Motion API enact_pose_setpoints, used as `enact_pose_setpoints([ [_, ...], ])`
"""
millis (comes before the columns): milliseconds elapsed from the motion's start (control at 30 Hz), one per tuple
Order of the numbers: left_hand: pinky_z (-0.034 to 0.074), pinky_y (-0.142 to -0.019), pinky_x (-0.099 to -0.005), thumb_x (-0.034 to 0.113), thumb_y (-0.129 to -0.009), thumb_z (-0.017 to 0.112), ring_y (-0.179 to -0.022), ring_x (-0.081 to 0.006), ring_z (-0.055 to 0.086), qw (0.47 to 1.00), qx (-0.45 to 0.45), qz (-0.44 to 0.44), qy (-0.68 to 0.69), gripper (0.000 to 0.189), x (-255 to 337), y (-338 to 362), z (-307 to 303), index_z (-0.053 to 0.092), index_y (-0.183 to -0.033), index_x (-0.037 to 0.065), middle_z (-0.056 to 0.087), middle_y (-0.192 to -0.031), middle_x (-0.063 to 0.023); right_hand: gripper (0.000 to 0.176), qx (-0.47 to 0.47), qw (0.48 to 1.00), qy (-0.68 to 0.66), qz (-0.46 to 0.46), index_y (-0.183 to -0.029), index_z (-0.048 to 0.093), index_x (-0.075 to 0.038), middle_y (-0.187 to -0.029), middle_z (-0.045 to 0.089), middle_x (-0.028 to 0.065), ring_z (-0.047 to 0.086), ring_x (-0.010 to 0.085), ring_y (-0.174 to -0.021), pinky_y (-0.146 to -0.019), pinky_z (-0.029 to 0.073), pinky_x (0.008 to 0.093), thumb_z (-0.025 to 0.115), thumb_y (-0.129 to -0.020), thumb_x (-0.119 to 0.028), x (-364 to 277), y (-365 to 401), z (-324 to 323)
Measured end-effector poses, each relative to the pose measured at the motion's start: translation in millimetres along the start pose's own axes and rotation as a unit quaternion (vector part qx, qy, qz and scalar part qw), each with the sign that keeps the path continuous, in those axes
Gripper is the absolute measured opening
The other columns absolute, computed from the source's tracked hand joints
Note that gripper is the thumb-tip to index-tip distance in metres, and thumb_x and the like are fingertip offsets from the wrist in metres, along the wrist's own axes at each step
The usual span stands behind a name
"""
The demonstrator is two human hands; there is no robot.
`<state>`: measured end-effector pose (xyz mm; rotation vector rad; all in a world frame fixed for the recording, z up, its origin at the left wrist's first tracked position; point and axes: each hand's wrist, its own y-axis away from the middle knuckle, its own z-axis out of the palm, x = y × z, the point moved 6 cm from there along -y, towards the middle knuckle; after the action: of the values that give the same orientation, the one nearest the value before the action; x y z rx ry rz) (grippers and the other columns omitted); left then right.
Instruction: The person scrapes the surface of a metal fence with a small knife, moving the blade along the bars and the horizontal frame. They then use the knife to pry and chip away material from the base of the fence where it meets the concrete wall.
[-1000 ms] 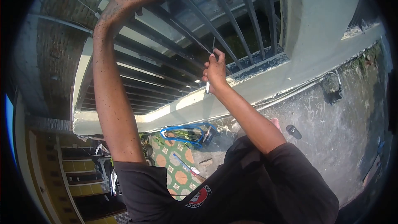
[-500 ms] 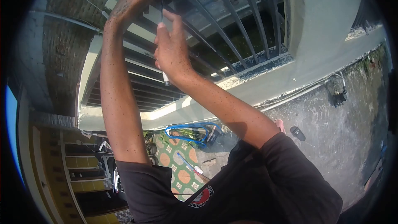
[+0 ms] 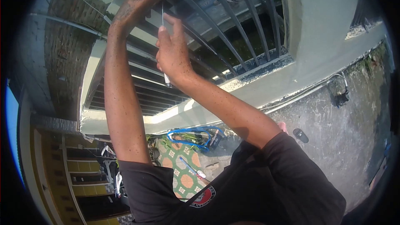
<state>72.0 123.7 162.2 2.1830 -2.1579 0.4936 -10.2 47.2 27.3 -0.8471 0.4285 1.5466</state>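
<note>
My right hand (image 3: 174,54) is wrapped round the handle of a screwdriver (image 3: 168,80), whose pale lower end shows below the palm. Its thin metal shaft points up towards a dark metal bar at the top of the window grille (image 3: 225,37). The tip is hard to make out against the dark frame. My left hand (image 3: 139,7) is raised at the upper left, against the dark bar, with its thumb stretched along it. Its other fingers are mostly hidden behind the hand and the bar.
Below the grille runs a pale wall ledge (image 3: 196,110). A blue looped frame (image 3: 189,131) lies near plants by patterned tiles (image 3: 185,183). A dark sandal (image 3: 301,136) is on the concrete ground (image 3: 325,129). A brick wall (image 3: 68,37) stands at the left.
The view has shifted slightly. Both hands appear a little lower in the picture, with the screwdriver still in my right hand and my left hand still at the bar.
</note>
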Motion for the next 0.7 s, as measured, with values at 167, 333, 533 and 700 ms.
enact_pose_setpoints([
  [167, 0.043, -0.055, -0.029, 0.085, -0.058, 0.063, -0.062, -0.016, 0.057, 1.0, 0.015, 0.004, -0.02, 0.081, -1.8, -2.3, -1.0, 0.066, -0.073, 0.005, 0.052, -0.061, -0.0039, 0.04, 0.049, 0.999, 0.011, 0.021, -0.143, 0.031, -0.014, -0.095, 0.054, 0.0103, 0.055, 0.0133, -0.08, -0.072, 0.049, 0.0324, 0.036, -0.105, -0.026, 34.6, 5.2, -18.6],
  [333, 0.036, -0.054, -0.0291, 0.086, -0.066, 0.056, -0.058, -0.0123, 0.048, 1.0, 0.007, 0.024, -0.017, 0.08, 10.8, 16.3, 4.6, 0.063, -0.074, 0.007, 0.049, -0.061, -0.0018, 0.037, 0.109, 0.992, 0.009, 0.066, -0.14, 0.036, -0.012, -0.092, 0.052, 0.0084, 0.052, 0.0117, -0.077, -0.073, 0.047, 0.032, 0.036, -0.105, -0.024, 84.5, 23.1, -60.2],
  [533, 0.037, -0.055, -0.0286, 0.088, -0.066, 0.054, -0.06, -0.012, 0.049, 0.989, 0.004, 0.147, 0.0, 0.083, 63.8, 60.8, 5.8, 0.062, -0.076, 0.006, 0.05, -0.063, -0.0019, 0.033, 0.226, 0.966, -0.03, 0.125, -0.136, 0.034, -0.02, -0.082, 0.044, 0.0037, 0.037, 0.0065, -0.044, -0.035, 0.032, 0.0224, 0.036, -0.104, -0.028, 144.1, 33.8, -131.4],
  [700, 0.037, -0.054, -0.0279, 0.086, -0.067, 0.055, -0.061, -0.0117, 0.049, 0.999, 0.021, 0.017, -0.037, 0.082, -9.9, -7.4, 3.4, 0.062, -0.076, 0.005, 0.05, -0.063, -0.0016, 0.037, 0.216, 0.971, 0.063, 0.084, -0.139, 0.034, -0.021, -0.076, 0.044, 0.0015, 0.037, 0.0056, -0.047, -0.037, 0.032, 0.0212, 0.036, -0.104, -0.034, 198.9, 34.7, -171.2],
])
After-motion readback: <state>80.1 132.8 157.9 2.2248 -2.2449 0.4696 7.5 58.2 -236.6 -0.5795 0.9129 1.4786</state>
